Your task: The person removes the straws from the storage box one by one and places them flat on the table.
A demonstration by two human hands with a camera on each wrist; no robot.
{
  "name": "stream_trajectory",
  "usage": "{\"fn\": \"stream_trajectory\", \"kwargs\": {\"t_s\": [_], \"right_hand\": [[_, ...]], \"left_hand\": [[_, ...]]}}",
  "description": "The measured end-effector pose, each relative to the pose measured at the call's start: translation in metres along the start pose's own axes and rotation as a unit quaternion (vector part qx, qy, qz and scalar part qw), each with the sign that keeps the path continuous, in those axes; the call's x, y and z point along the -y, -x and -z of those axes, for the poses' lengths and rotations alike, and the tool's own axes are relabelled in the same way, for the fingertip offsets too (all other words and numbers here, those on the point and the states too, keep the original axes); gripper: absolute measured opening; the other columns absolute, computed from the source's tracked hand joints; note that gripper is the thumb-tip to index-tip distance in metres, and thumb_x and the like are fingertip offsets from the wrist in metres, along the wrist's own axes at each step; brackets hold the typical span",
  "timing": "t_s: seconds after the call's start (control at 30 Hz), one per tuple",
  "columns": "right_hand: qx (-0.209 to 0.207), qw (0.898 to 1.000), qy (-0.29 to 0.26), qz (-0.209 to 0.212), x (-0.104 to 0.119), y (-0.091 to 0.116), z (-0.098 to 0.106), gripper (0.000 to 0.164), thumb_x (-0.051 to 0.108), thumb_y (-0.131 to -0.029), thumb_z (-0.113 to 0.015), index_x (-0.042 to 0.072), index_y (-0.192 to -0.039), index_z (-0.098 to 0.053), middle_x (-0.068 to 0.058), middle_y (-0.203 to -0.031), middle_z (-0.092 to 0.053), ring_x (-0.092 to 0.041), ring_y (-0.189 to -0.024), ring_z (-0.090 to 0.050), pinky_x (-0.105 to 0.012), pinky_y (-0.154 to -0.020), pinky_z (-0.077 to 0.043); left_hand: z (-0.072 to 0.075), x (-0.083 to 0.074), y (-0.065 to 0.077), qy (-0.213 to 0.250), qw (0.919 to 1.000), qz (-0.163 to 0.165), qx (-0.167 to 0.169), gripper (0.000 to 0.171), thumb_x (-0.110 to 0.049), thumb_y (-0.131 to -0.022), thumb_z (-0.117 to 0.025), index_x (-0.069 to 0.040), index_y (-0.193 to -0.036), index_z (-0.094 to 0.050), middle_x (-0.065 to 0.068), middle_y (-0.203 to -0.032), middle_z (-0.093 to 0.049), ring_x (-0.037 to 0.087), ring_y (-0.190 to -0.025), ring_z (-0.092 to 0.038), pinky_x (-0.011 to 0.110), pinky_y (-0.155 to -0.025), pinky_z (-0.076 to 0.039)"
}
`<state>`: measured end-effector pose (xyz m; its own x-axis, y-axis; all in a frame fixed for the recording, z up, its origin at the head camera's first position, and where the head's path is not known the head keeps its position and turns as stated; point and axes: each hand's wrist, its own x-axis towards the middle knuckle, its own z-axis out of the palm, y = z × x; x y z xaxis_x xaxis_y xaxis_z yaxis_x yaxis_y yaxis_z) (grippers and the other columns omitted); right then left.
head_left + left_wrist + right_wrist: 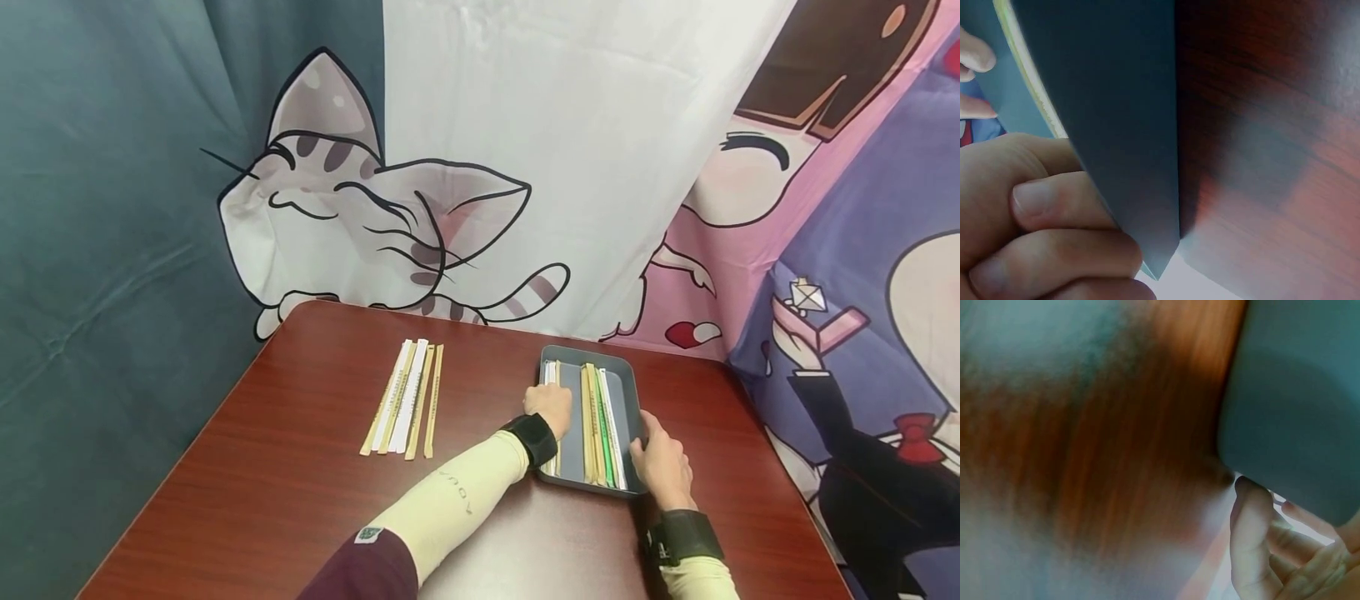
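Note:
A grey rectangular tray (572, 421) holds long, thin paper-wrapped sticks. White and tan wrapped sticks (552, 372) lie along its left wall, and tan, green and white wrapped sticks (602, 425) lie right of centre. My left hand (549, 407) reaches over the left wall and grips the sticks there. Its curled fingers (1060, 256) overlap the rim in the left wrist view, while the pinching tips are hidden. On the opposite side, my right hand (663, 458) holds the right wall of the tray, with a bent finger (1250, 531) against the outside in the right wrist view.
Several tan and white wrapped sticks (405, 400) lie side by side on the reddish-brown table (300, 450), left of the tray. Printed cloth (570, 150) with cartoon figures hangs behind the table's far edge.

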<state>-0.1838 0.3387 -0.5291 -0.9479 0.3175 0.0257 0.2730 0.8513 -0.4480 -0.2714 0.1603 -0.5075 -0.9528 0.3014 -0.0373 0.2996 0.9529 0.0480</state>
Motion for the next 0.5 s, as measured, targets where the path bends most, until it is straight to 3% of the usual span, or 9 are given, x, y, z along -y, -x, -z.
{"fn": "stream_trajectory", "kwargs": {"t_s": [0.2,0.5], "right_hand": [[0.007,1.000,-0.003,-0.002,0.0020,0.0003,-0.0006,0.057,0.013,-0.095,-0.058,0.013,-0.151,-0.046,-0.027,-0.118,-0.066,-0.046,-0.089,-0.066,-0.058,-0.064,-0.048],[-0.003,1.000,0.000,-0.006,-0.0002,-0.0015,-0.0021,0.056,0.014,-0.095,-0.058,0.013,-0.150,-0.047,-0.025,-0.118,-0.067,-0.045,-0.089,-0.066,-0.057,-0.066,-0.049]], "left_hand": [[-0.0057,-0.0035,0.0011,-0.030,0.9993,-0.001,-0.021,0.013,-0.031,-0.093,-0.074,-0.027,-0.104,-0.079,-0.004,-0.093,-0.075,0.013,-0.079,-0.069,0.033,-0.053,-0.047],[-0.0037,-0.0034,0.0021,-0.024,0.9993,-0.003,-0.027,0.013,-0.028,-0.093,-0.071,-0.026,-0.104,-0.079,-0.003,-0.092,-0.075,0.013,-0.079,-0.069,0.033,-0.051,-0.047]]}}
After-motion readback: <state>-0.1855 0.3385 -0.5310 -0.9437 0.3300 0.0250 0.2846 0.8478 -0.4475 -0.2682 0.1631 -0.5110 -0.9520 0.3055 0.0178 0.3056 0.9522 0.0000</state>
